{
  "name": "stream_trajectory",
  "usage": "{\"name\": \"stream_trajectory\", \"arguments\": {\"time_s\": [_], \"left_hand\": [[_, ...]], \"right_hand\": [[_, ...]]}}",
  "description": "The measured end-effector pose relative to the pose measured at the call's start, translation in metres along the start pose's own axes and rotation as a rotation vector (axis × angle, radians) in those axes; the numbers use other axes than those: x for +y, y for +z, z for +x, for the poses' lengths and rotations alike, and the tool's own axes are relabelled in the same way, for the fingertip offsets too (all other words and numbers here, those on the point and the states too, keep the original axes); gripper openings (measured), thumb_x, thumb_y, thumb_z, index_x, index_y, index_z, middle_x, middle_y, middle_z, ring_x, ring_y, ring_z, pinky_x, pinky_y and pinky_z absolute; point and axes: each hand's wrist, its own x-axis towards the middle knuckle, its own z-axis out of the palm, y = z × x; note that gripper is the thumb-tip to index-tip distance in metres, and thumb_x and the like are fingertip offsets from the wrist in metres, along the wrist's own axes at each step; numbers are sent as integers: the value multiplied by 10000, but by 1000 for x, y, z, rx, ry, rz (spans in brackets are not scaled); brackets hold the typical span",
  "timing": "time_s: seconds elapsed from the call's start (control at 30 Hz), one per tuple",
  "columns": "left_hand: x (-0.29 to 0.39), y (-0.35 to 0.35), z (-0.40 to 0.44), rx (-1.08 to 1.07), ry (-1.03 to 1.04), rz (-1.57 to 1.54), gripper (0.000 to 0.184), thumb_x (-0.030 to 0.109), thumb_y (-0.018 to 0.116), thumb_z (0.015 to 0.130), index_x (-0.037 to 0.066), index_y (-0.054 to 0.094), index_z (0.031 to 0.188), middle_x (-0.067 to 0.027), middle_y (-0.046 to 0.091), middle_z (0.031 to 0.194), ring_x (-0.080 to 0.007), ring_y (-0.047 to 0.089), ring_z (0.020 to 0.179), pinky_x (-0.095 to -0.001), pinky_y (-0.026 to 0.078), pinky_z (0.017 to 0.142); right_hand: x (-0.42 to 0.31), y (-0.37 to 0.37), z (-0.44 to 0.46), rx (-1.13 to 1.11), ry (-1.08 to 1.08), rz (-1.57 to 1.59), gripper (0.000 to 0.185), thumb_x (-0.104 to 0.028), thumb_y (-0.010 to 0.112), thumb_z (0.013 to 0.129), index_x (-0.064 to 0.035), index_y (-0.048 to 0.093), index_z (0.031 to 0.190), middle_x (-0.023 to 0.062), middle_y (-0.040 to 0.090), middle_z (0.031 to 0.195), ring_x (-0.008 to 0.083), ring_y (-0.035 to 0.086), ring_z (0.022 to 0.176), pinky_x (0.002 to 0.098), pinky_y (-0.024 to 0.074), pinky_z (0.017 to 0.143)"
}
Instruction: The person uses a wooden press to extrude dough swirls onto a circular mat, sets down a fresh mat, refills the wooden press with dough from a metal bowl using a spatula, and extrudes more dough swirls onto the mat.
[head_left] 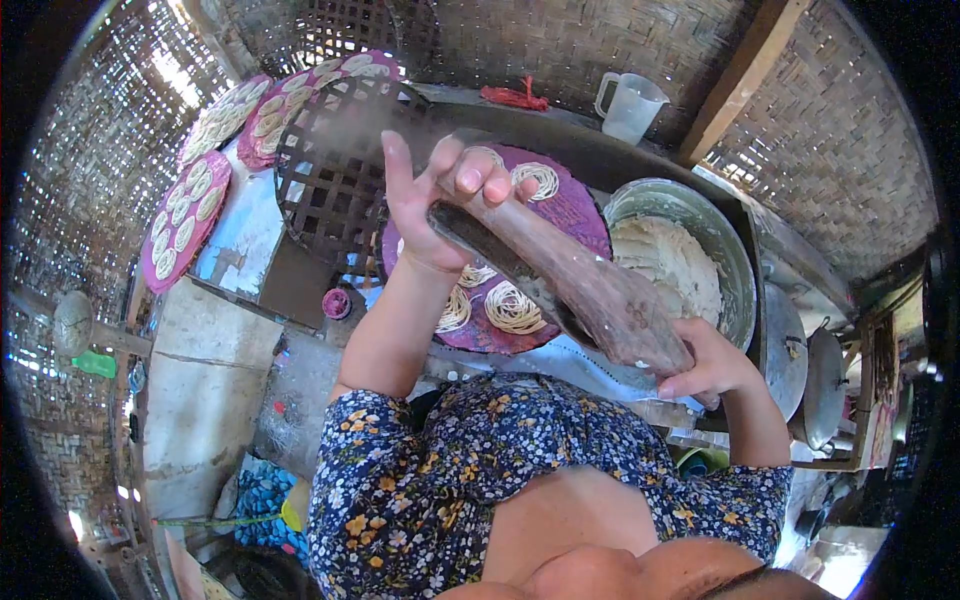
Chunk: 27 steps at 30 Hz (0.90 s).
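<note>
A long wooden press (590,275), worn and pale, with a dark slot along its side, is held slantwise in front of my chest. My left hand (445,195) is at its upper left end, fingers curled over the wood and thumb sticking up. Around its lower right end my right hand (710,362) is closed. Beneath the press lies a round tray with a purple cloth (570,215). Coiled nests of pale dough strands (513,307) rest on it, partly hidden by my hand and the press. To the right, a metal basin (738,255) holds pale dough (665,262).
An open-weave dark basket (335,165) stands left of the tray. Farther left are purple-covered trays (185,222) of coiled nests. At the back are a plastic jug (632,108) and a red plastic bag (515,95). Metal lids (785,350) hang at the right.
</note>
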Motion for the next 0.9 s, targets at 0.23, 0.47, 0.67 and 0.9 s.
{"name": "stream_trajectory", "arguments": {"time_s": [0.23,0.47,0.67,0.9], "left_hand": [[-47,-61,-44,552,-965,452,587,511,335,898,26,478,1196,-119,513,1194,-207,466,1113,-349,312,997],[-52,-45,-71,597,-976,904,550,452,381,904,-10,491,1181,-105,497,1228,-200,452,1126,-341,297,1004],[-44,-74,-85,304,-1118,1380,411,329,304,934,77,488,1201,-128,415,1286,-275,403,1147,-360,284,979],[-21,-35,-82,-248,-870,2359,505,467,367,869,107,511,1193,-145,398,1276,-379,363,1133,-464,247,970]], "right_hand": [[6,4,6,52,-54,19,698,-316,760,561,15,529,1130,137,614,954,174,565,890,299,429,814],[12,7,14,76,-89,-15,693,-301,760,553,20,530,1122,138,611,952,191,570,887,302,429,824],[21,5,20,196,-95,109,704,-293,764,548,30,526,1127,133,599,998,195,546,937,305,410,854],[30,-1,20,225,-63,257,659,-262,760,562,22,531,1111,90,595,944,162,541,883,292,421,812]]}}
